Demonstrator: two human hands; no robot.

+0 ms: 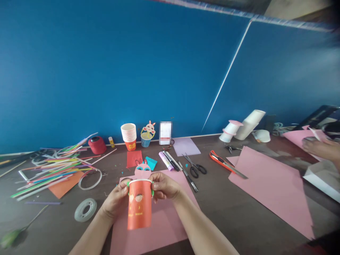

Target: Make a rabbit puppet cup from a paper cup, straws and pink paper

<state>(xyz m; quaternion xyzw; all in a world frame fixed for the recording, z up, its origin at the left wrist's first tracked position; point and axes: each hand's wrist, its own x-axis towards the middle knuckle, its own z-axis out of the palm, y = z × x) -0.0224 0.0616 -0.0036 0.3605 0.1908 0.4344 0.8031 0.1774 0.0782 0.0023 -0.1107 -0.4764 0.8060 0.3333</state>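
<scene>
A red paper cup [140,209] with a white rim and yellow print hangs between my two hands over pink paper. My left hand [117,196] is closed at the left of its rim, thumb and fingers pinching beside a small green piece. On the other side, my right hand [164,186] pinches the rim's right edge near a second green piece. A pink paper rabbit face [142,170] with blue eye patches shows just beyond the rim; whether it is attached to the cup I cannot tell. Beneath lies a pink paper sheet [167,226].
Left are many straws [63,163], a tape roll [85,209] and red thread [96,145]. Stacked cups [128,134] and a blue rabbit cup [146,139] stand behind. Scissors [195,166], pens [187,177] and a box cutter [225,163] lie right. A person's hand [320,145] is far right.
</scene>
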